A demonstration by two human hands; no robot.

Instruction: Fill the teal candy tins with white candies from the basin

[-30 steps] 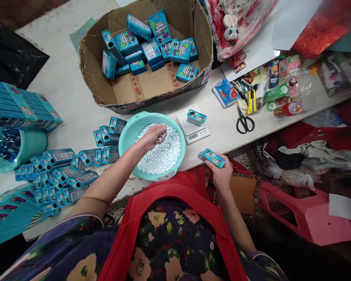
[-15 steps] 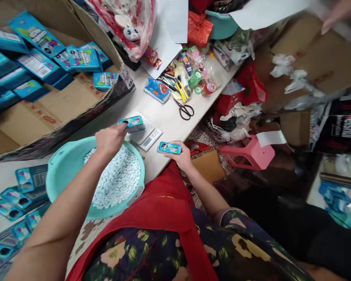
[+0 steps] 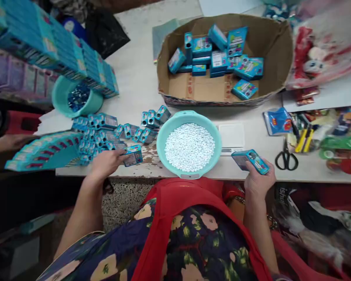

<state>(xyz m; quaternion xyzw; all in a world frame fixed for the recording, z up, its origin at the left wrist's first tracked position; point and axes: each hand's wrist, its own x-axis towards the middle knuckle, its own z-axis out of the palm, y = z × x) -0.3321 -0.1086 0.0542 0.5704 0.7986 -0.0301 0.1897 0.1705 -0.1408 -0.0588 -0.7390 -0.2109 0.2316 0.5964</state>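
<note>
In my left hand (image 3: 107, 164) is a small blue candy box (image 3: 133, 155), held near the table's front edge beside rows of similar upright boxes (image 3: 98, 134). My right hand (image 3: 260, 177) grips another blue candy box (image 3: 250, 160), its dark round spot facing up, just right of a white digital scale (image 3: 231, 136). Nothing shows on the scale's plate. Between my hands stands a turquoise basin (image 3: 190, 114) partly filled with small white candies (image 3: 190, 147). A few loose boxes (image 3: 153, 117) stand at its left rim.
Behind the basin is an open cardboard carton (image 3: 175, 89) with several blue boxes. Scissors (image 3: 286, 158), yellow cutters (image 3: 304, 138) and a blue packet (image 3: 277, 121) lie at right. A small turquoise tub (image 3: 62, 97) and stacked blue boxes (image 3: 52, 43) stand left. Another person's arm (image 3: 8, 144) reaches in.
The view has swung left. My left hand has gone from the scale across the basin to the rows, carrying its box. My right hand still holds a box, now right of the scale.
</note>
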